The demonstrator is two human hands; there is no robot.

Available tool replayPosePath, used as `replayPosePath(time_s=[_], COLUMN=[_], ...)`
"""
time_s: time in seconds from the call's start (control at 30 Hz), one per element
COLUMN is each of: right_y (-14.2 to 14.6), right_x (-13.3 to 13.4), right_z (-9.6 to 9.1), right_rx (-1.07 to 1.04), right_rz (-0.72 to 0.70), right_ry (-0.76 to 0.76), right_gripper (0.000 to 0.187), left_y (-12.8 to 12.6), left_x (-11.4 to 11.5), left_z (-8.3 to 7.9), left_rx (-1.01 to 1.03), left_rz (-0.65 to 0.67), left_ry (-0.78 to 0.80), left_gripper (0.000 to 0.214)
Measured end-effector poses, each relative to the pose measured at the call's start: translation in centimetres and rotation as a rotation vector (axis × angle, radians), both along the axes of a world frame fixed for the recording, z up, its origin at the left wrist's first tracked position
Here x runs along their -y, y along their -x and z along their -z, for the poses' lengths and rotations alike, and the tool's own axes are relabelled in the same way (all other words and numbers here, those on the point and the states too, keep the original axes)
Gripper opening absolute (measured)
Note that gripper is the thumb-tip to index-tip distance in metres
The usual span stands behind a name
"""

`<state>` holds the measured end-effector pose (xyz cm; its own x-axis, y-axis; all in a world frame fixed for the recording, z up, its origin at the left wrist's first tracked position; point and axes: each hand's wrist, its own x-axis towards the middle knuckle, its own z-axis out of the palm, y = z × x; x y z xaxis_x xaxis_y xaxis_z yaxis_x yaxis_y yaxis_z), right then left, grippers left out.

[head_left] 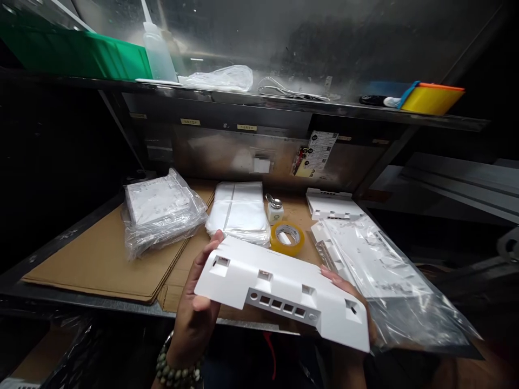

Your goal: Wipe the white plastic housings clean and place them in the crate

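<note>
I hold a flat white plastic housing panel (279, 289) with several square port holes along its near edge, tilted over the front of the bench. My left hand (197, 313), with a bead bracelet at the wrist, grips its left end, fingers curled up behind the panel. My right hand (344, 294) is mostly hidden under the right end; only some fingers show on top, pressed to the panel.
Brown cardboard (101, 259) covers the bench. On it lie a bagged stack of white parts (162, 213), a pile of clear bags (240, 210), a small pump bottle (274, 209), a yellow tape roll (287, 237) and more white panels under plastic film (373, 259). A shelf above carries a squeeze bottle (158, 51).
</note>
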<state>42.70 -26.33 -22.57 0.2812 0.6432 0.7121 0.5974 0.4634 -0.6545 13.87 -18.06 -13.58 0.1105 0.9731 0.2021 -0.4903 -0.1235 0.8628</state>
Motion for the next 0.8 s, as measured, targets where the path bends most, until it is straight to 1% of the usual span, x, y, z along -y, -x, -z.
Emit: replayPosePath(time_s=[0.1, 0.17, 0.2, 0.27, 0.33, 0.4, 0.43, 0.5, 0.6, 0.63, 0.67, 0.73, 0.8], right_y=[-2.2, -2.4, -2.0, -0.7, 0.7, 1.3, 1.1, 0.3, -0.9, -0.8, -0.4, 1.3, 3.4], right_x=[-0.1, 0.1, 0.2, 0.5, 0.8, 0.9, 0.9, 0.7, 0.5, 0.5, 0.6, 0.6, 0.1], right_z=[0.7, 0.9, 0.9, 0.8, 0.7, 0.6, 0.6, 0.8, 1.0, 0.9, 0.8, 0.2, -0.7], right_rx=[0.047, 0.073, 0.087, 0.064, 0.001, -0.002, 0.02, 0.068, 0.14, 0.18, 0.201, 0.139, 0.033], right_rz=[-0.05, -0.075, -0.083, -0.032, 0.058, 0.071, 0.051, 0.017, -0.011, -0.042, -0.062, -0.041, -0.014], right_ry=[0.006, 0.003, -0.002, -0.022, -0.047, -0.052, -0.052, -0.063, -0.087, -0.085, -0.087, -0.098, -0.106], right_gripper=[0.037, 0.044, 0.045, 0.043, 0.04, 0.039, 0.038, 0.036, 0.041, 0.044, 0.046, 0.044, 0.039], left_y=[-0.1, -0.2, -0.2, -0.2, 0.0, 0.3, 0.5, 0.7, 0.9, 1.1, 1.2, 1.7, 2.5], left_x=[0.2, 0.4, 0.5, 0.4, 0.2, -0.4, -0.7, -1.5, -2.5, -2.7, -2.9, -3.0, -2.8], left_z=[-0.5, -0.9, -1.0, -1.1, -0.8, -0.5, -0.3, -0.1, -0.1, -0.2, -0.2, -0.3, -0.5], left_rx=[-0.025, -0.058, -0.067, -0.058, -0.039, -0.024, -0.012, 0.062, 0.259, 0.303, 0.333, 0.391, 0.464], left_rz=[-0.032, -0.062, -0.076, -0.088, -0.1, -0.121, -0.131, -0.142, -0.111, -0.087, -0.03, 0.164, 0.334], left_ry=[-0.012, 0.014, 0.027, 0.052, 0.082, 0.124, 0.149, 0.243, 0.48, 0.561, 0.631, 0.736, 0.863], left_gripper=[0.061, 0.057, 0.054, 0.047, 0.033, 0.019, 0.017, 0.023, 0.032, 0.032, 0.033, 0.038, 0.053])
